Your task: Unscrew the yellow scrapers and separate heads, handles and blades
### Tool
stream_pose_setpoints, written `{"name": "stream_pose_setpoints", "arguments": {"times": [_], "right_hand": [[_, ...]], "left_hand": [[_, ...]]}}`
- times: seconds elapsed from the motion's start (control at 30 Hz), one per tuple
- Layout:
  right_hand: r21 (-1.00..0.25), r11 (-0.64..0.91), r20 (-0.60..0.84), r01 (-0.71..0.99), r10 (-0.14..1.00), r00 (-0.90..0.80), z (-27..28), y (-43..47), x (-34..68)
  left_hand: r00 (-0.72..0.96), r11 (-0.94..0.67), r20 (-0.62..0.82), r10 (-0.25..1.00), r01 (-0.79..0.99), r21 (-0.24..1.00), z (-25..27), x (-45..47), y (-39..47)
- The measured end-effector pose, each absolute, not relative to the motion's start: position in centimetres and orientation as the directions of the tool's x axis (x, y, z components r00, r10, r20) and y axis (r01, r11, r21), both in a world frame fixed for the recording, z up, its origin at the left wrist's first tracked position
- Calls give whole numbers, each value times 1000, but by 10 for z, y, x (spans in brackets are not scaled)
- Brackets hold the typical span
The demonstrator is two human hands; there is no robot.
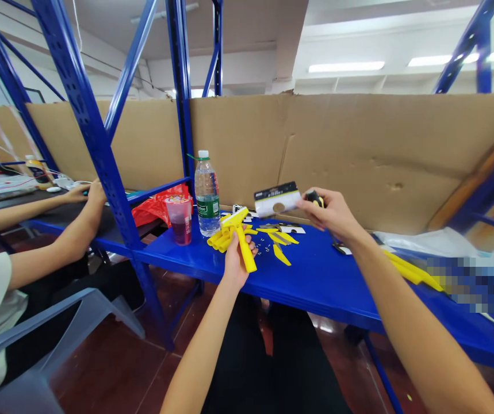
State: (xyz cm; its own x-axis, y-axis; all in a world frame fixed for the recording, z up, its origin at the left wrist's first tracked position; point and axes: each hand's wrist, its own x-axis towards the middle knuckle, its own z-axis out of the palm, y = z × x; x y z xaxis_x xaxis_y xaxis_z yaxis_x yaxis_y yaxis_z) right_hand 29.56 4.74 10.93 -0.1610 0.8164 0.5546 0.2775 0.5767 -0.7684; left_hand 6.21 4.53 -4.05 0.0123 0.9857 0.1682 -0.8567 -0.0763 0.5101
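My left hand (238, 256) is closed around the handle of a yellow T-shaped scraper (245, 248), its wide head tilted up. Out to the right, my right hand (326, 210) pinches the edge of a black-and-white printed card (276, 202) with an oval hole in it. A black-and-yellow tool (314, 198), its kind unclear, is also in that hand, partly hidden by the fingers. Several yellow tube-like handles (217, 241) lie beside my left hand. Flat yellow pieces (282, 254) and small light bits are scattered on the blue table (316, 276) below the card.
Behind my left hand stand a water bottle (207, 198) and a cup of dark red drink (180, 221), near a red plastic bag (154, 207). Cardboard (350, 144) walls the back. Long yellow pieces (410, 271) and clear plastic (419, 241) lie right. Another person's arms (57, 247) are left.
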Motion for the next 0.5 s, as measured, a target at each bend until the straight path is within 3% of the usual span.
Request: {"name": "stream_pose_setpoints", "arguments": {"times": [0.13, 0.3, 0.5], "right_hand": [[-824, 550, 560, 138, 827, 47, 91, 124, 278], [-933, 336, 351, 132, 930, 111, 58, 188, 262], [-902, 431, 428, 25, 885, 181, 28, 189, 288]], "left_hand": [[-1, -118, 195, 981, -797, 592, -38, 67, 40], [-19, -123, 162, 987, -742, 659, -41, 71, 39], [22, -105, 151, 988, -619, 778, -42, 73, 40]]}}
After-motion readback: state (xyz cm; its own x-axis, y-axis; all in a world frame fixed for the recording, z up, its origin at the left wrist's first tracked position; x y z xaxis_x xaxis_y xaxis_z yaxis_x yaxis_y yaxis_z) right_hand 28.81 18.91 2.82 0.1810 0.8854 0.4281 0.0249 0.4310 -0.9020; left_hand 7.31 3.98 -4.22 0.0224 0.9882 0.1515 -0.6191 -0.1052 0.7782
